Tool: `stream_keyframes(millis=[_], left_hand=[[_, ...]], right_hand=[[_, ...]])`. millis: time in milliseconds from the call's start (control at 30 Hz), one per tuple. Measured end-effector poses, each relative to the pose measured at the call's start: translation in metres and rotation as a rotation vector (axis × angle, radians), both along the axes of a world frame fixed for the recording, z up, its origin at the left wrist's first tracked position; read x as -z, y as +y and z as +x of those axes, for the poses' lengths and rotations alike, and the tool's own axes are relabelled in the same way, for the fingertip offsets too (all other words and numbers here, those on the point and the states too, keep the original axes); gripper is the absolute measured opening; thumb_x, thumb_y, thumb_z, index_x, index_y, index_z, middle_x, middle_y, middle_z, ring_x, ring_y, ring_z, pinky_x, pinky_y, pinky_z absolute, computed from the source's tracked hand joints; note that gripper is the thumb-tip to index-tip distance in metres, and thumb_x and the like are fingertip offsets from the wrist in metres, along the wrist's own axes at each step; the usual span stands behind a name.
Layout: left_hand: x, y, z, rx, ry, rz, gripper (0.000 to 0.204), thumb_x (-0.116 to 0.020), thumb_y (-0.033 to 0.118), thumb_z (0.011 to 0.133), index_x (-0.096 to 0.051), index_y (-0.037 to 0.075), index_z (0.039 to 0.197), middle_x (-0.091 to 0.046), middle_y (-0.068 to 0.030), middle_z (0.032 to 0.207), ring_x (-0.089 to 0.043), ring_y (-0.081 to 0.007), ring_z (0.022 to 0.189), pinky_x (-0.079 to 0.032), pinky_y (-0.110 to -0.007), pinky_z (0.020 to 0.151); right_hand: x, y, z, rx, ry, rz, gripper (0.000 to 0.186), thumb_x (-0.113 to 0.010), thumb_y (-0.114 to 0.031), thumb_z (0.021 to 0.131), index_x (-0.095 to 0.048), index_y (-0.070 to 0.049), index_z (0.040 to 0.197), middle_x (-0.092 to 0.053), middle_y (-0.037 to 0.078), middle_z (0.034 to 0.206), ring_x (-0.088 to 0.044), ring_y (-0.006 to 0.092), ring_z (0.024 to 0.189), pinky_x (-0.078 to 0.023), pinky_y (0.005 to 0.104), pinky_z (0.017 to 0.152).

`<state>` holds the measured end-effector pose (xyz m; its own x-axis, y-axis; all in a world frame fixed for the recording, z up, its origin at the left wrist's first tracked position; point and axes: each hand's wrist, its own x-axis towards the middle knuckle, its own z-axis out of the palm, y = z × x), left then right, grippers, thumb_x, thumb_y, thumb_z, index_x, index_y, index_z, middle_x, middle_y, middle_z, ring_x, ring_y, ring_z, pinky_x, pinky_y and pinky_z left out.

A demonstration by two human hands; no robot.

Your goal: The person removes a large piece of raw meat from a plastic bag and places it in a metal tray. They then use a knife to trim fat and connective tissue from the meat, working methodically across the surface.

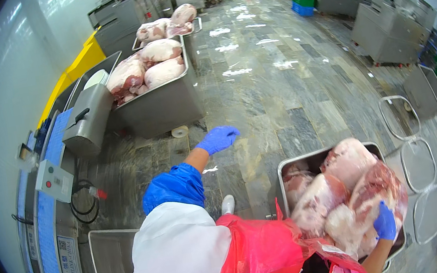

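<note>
My left hand [220,139], in a blue glove, hangs in the air over the floor, fingers loosely curved and holding nothing. My right hand [384,223], also gloved in blue, grips a large piece of red-and-white raw meat [375,186] at the right of a metal bin [282,175]. Beside it lie several more pale cuts [317,201] in the same bin. My red plastic apron [250,263] and white front covering [174,252] fill the lower middle.
A large steel tub [157,112] of meat stands ahead left, near a conveyor [50,209] with a control box [54,179]. Steel machines [385,33] and plastic crates [303,3] line the right. A paper roll [179,132] lies on the tiles. Empty-looking wire frames [418,165] stand at right.
</note>
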<state>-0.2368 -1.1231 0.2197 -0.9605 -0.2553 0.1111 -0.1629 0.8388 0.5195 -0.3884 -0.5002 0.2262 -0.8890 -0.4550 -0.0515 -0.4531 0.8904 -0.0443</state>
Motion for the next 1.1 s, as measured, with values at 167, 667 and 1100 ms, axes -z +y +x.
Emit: stream_keyframes(millis=[167, 667, 1100], left_hand=[[-0.022, -0.133, 0.030, -0.170, 0.124, -0.011, 0.022, -0.051, 0.017, 0.081, -0.063, 0.007, 0.096, -0.062, -0.0133, 0.098, -0.058, -0.0309, 0.092, -0.045, -0.038, 0.084], [-0.079, -0.518, 0.283, -1.763, -0.503, -0.390, 0.053, -0.048, 0.035, 0.079, -0.041, 0.024, 0.131, -0.023, -0.0131, 0.142, -0.019, -0.0500, 0.127, -0.023, -0.070, 0.092], [0.021, -0.571, 0.379, -1.303, -0.733, -0.843, 0.022, -0.046, 0.014, 0.082, -0.065, 0.006, 0.087, -0.057, -0.0127, 0.094, -0.046, -0.0309, 0.100, -0.032, -0.040, 0.093]], right_hand=[[-0.010, -0.119, -0.032, -0.115, 0.104, -0.105, 0.050, -0.051, -0.004, 0.071, -0.048, 0.002, 0.120, -0.057, 0.024, 0.105, -0.054, 0.0367, 0.096, -0.043, 0.0445, 0.082], [0.014, -0.566, -0.076, -0.653, -0.521, -0.044, 0.054, -0.066, -0.016, 0.074, -0.046, -0.008, 0.124, -0.061, 0.015, 0.105, -0.058, 0.0319, 0.096, -0.047, 0.0375, 0.081], [0.037, -0.518, -0.087, -0.452, -0.477, 0.023, 0.043, -0.061, -0.026, 0.076, -0.052, -0.003, 0.111, -0.058, 0.020, 0.104, -0.056, 0.0370, 0.096, -0.045, 0.0430, 0.082]])
